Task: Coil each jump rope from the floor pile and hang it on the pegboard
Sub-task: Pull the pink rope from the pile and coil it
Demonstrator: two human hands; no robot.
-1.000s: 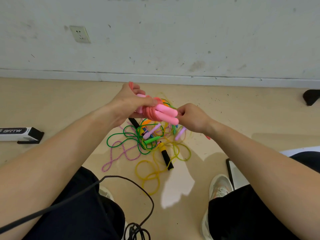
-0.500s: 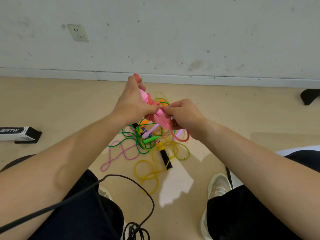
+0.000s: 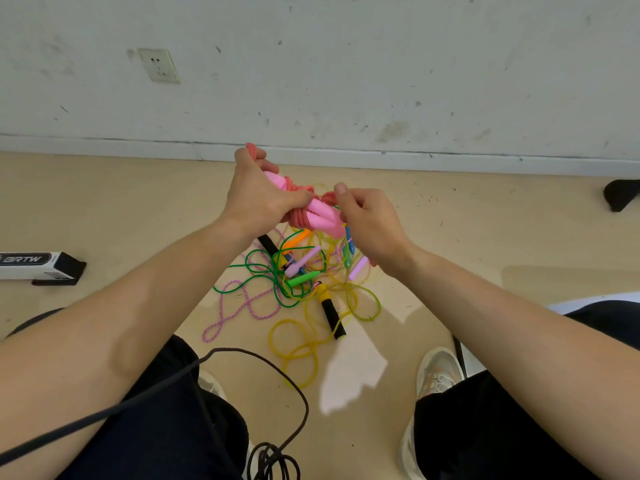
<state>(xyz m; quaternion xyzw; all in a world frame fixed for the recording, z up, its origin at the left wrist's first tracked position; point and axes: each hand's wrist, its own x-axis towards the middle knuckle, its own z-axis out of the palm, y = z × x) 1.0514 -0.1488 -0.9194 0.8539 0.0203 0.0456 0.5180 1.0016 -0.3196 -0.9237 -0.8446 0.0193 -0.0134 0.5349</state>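
Note:
A pink jump rope (image 3: 320, 213), its coral cord wound around two pink handles, is held up above the floor. My left hand (image 3: 258, 194) grips the coiled bundle from the left, a cord loop sticking out above the fingers. My right hand (image 3: 369, 220) pinches the coral cord at the bundle's right end. Below them on the floor lies the pile of ropes (image 3: 301, 278): green, yellow and pink-speckled cords tangled with green, lilac, orange, blue and black-and-yellow handles. No pegboard is in view.
A black cable (image 3: 242, 362) runs across my lap to a coil near the bottom edge. A white and black box (image 3: 38, 266) lies on the floor at left. My shoes (image 3: 438, 372) flank the pile. The wall and its baseboard (image 3: 450, 161) stand close behind.
My right hand has risen and shifted right, drawing the coral cord up over the pink handles. The left hand keeps its grip on the bundle, slightly higher than before.

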